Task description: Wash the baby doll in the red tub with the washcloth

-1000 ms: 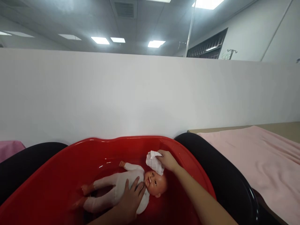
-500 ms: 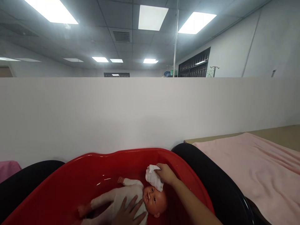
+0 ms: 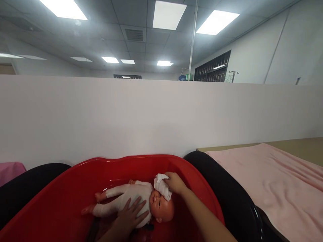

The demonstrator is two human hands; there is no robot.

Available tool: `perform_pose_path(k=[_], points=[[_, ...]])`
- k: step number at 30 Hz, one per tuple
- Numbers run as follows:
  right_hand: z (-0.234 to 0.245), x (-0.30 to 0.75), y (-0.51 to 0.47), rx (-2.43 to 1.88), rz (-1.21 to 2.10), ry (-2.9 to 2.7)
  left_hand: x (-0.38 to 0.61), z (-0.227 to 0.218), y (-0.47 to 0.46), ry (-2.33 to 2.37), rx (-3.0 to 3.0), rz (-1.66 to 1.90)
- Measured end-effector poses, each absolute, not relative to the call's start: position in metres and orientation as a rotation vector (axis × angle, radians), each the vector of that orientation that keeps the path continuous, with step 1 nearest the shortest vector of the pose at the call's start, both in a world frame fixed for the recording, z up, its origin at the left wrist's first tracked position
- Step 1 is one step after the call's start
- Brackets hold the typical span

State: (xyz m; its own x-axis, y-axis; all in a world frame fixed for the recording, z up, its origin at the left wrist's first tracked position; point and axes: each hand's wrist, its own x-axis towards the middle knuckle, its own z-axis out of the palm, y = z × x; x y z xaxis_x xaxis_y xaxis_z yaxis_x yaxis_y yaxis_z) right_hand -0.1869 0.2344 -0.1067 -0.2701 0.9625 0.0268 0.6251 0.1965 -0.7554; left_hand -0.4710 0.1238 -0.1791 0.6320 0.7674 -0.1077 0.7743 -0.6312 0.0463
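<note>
A baby doll (image 3: 137,198) in a white suit lies on its back in a red tub (image 3: 141,161), its head to the right. My left hand (image 3: 131,215) rests flat on the doll's body with the fingers spread. In my right hand (image 3: 175,183) is a white cloth (image 3: 163,186), pinched at its upper edge. The cloth hangs against the doll's face and partly covers one eye. Shiny reflections around the doll look like water in the tub.
Black padded rims (image 3: 222,188) flank the tub. To the right, a pink blanket (image 3: 272,181) covers a tan surface. A plain white partition (image 3: 151,117) stands behind the tub. Pink fabric (image 3: 11,173) shows at the far left.
The doll's legs show more fully now, with both feet in view. My right hand and the cloth have shifted slightly left, still at the face. The camera view has tilted a little.
</note>
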Motion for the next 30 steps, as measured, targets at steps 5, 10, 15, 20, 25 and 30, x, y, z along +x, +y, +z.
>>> perform_pose_path(k=[5, 10, 15, 20, 25, 30], points=[[-0.104, -0.188, 0.235, -1.509, 0.883, -1.972, -0.47, -0.182, 0.125, 1.461, 2.701, -0.098], [-0.106, -0.19, 0.239, -1.521, 0.888, -1.983, -0.475, -0.183, 0.133, 1.564, 2.736, -0.062], [-0.103, -0.189, 0.239, -1.553, 0.868, -1.982, -0.476, -0.186, 0.143, 1.62, 2.8, -0.095], [-0.099, -0.187, 0.239, -1.597, 0.832, -1.968, -0.476, -0.168, 0.148, 1.807, 2.735, 0.044], [-0.099, -0.188, 0.238, -1.612, 0.82, -1.977, -0.479, -0.139, 0.144, 1.943, 2.565, 0.128], [-0.098, -0.187, 0.237, -1.606, 0.83, -1.979, -0.474, -0.111, 0.139, 1.916, 2.531, 0.209]])
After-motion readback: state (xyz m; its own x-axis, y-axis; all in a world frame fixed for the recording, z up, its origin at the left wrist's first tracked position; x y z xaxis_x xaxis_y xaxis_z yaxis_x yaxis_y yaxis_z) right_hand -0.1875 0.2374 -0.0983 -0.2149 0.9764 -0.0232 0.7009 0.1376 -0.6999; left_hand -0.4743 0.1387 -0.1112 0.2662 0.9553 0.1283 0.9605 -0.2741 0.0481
